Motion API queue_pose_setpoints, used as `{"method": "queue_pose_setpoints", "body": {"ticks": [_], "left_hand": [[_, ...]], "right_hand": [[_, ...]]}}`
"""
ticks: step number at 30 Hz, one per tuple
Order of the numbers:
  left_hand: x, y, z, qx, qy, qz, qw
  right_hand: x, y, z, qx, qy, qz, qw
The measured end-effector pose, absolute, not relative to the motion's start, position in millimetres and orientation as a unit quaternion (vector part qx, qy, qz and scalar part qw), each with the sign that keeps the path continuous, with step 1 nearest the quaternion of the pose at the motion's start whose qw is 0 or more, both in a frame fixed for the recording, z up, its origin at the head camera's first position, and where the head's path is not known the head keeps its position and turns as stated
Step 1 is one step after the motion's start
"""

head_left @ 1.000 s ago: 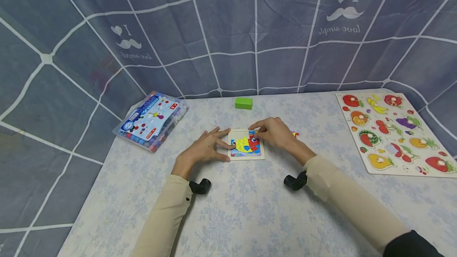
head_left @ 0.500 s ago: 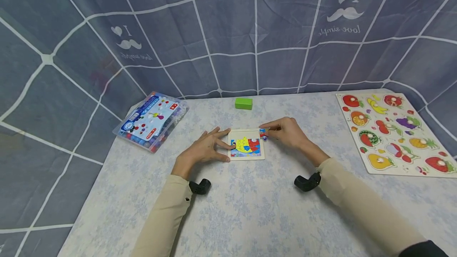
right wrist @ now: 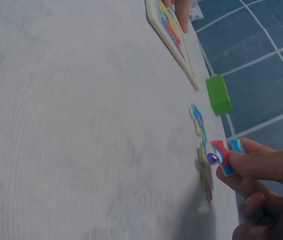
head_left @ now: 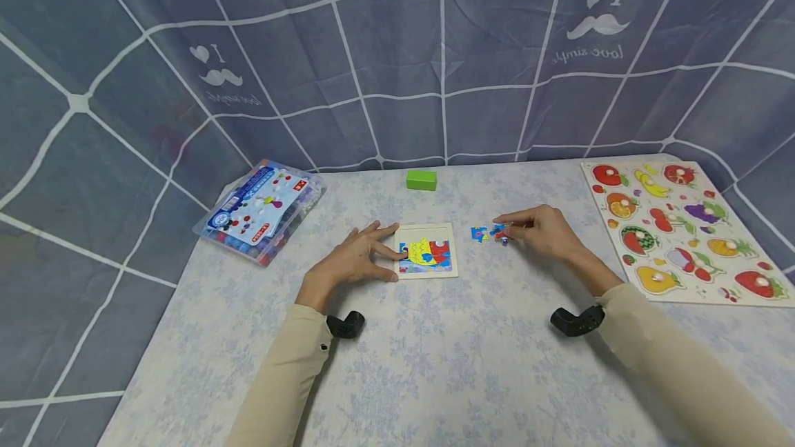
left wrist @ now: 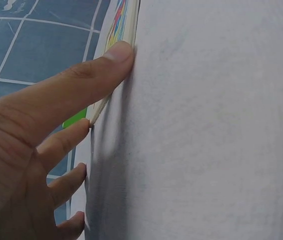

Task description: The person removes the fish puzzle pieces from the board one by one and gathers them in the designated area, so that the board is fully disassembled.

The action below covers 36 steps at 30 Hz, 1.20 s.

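Note:
A small wooden tray puzzle [head_left: 454,254] shows a yellow and red fish, with its upper strip bare. My left hand [head_left: 354,257] rests on its left side, fingers spread and fairly straight; in the left wrist view the thumb [left wrist: 119,52] presses the tray's edge. To the right of the tray, my right hand [head_left: 543,232] pinches a puzzle piece between thumb and fingers. The right wrist view shows that piece [right wrist: 219,150] in red and blue with a purple eye, held above the table. Beside it lies a blue piece [head_left: 479,234], with other pieces partly hidden under the hand.
A green block [head_left: 421,180] stands behind the tray. At the back left lies a clear plastic case [head_left: 267,254] of coloured parts with a printed sheet. A large fruit puzzle board [head_left: 677,286] lies on the right. A blue curtain [head_left: 397,54] hangs behind the table.
My right hand has lifted the red and blue piece out of the tray and carried it right, over the loose pieces. The left hand has stayed at the tray.

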<state>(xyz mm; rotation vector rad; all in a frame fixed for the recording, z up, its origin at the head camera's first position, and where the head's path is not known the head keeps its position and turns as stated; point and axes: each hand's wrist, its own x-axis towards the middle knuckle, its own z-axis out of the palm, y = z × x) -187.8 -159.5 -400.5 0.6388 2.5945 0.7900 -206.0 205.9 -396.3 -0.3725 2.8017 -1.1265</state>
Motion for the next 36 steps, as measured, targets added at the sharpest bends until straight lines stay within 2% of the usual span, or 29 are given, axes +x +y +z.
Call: {"method": "queue_pose_setpoints", "body": {"ticks": [17, 26, 36], "left_hand": [[-189, -163, -401, 0.226, 0.916, 0.282, 0.175], [-187, -163, -401, 0.223, 0.916, 0.282, 0.176], [-188, -161, -402, 0.234, 0.915, 0.28, 0.174]], "right_hand": [[-209, 234, -396, -0.076, 0.931, -0.344, 0.092], [-214, 231, -392, -0.085, 0.946, -0.306, 0.07], [-219, 231, -387, -0.08, 0.952, -0.281, 0.086]]}}
